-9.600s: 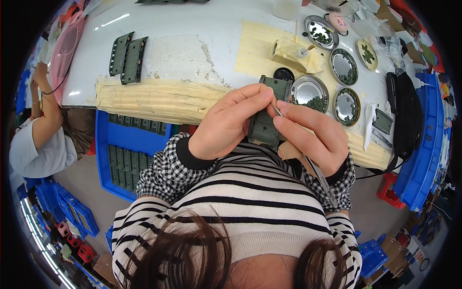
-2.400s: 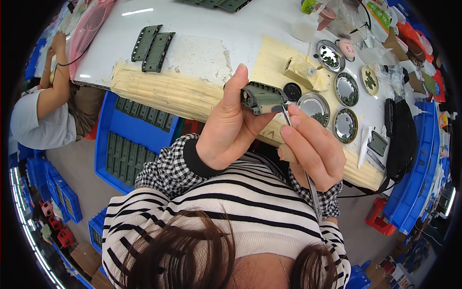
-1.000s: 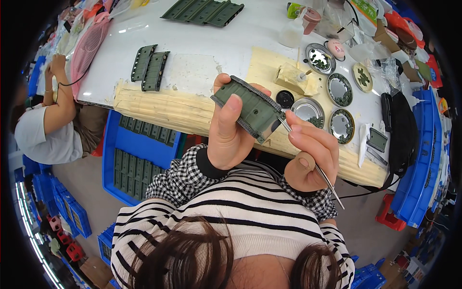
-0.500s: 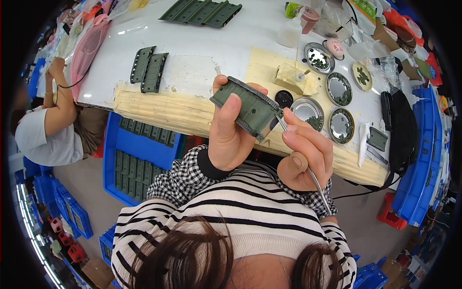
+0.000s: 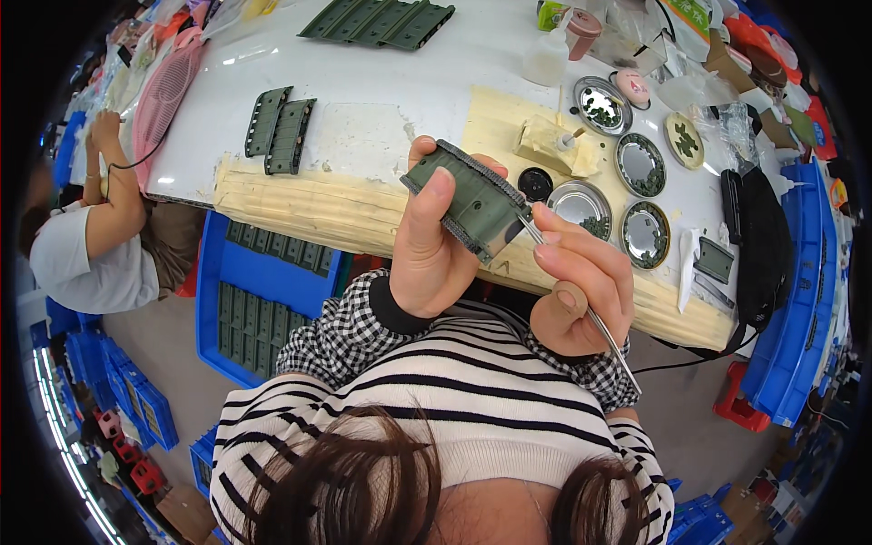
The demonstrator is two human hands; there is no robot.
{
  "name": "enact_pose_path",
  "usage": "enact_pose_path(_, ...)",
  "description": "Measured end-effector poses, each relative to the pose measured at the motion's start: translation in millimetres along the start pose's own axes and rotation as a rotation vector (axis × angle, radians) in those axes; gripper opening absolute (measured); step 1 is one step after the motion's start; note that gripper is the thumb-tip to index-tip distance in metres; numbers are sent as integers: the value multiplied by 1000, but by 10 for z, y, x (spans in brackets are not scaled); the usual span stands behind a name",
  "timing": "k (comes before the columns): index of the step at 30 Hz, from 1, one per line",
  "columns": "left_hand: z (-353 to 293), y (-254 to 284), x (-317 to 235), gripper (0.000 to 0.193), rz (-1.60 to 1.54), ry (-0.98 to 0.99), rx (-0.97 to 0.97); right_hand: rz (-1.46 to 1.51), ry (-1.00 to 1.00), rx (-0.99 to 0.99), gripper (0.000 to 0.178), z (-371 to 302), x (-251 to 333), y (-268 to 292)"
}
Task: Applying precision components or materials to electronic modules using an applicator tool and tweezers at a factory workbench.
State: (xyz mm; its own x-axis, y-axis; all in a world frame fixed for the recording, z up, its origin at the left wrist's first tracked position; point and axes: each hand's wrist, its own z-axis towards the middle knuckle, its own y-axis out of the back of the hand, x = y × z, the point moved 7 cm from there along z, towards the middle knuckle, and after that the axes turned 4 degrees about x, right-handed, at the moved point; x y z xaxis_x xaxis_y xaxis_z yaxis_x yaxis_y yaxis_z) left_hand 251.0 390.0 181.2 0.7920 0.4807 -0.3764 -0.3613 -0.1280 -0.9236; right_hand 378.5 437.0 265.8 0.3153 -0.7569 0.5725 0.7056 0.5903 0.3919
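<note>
Between the thumb and fingers of my left hand (image 5: 425, 232) is a green model part (image 5: 472, 209), a tilted, plate-like piece with dark ridged strips along its long edges. My right hand (image 5: 581, 282) grips a pair of metal tweezers (image 5: 607, 341), whose tips meet the part's right end. Whether the tips pinch a small piece is too fine to see. A tan bandage-like cover wraps the right thumb (image 5: 565, 304). Just beyond the hands are a small black round cap (image 5: 536, 184) and a metal dish (image 5: 579, 207) with tiny green pieces.
More dishes of small green parts (image 5: 645, 234) stand at the right, by a foam block (image 5: 556, 147). Two similar green parts (image 5: 277, 132) lie at left; larger panels (image 5: 377, 23) lie behind. Below the table edge, a blue crate (image 5: 272, 286) holds green parts. Another person (image 5: 95, 227) sits at left.
My left hand has tilted the green part slightly and shifted it a little to the right. The right hand and tweezers have moved slightly right, with their tips still at the part's end.
</note>
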Motion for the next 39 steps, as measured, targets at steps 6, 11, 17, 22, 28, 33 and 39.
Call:
enact_pose_path(6,-6,2,-19,29,13,-17,10,-20,-31,-10,19,-11,1,-3)
enact_pose_path(11,5,-50,-84,37,-2,65,42,111,-117,-182,26,-16,-136,239)
enact_pose_path(17,-39,-12,-207,52,350,231,-127,-115,-544,15,11,-316,-644,459)
enact_pose_path(22,-55,11,-179,64,432,293,-120,-282,-446,135,7,-322,-641,386)
enact_pose_path(28,-67,3,-169,66,523,275,-78,-306,-439,158,7,-317,-683,333)
enact_pose_path(33,-76,-45,-146,47,607,254,-28,-265,-466,114,7,-305,-685,355)
enact_pose_path(39,-100,-7,-12,19,603,365,38,-284,-444,154,5,-287,-667,341)
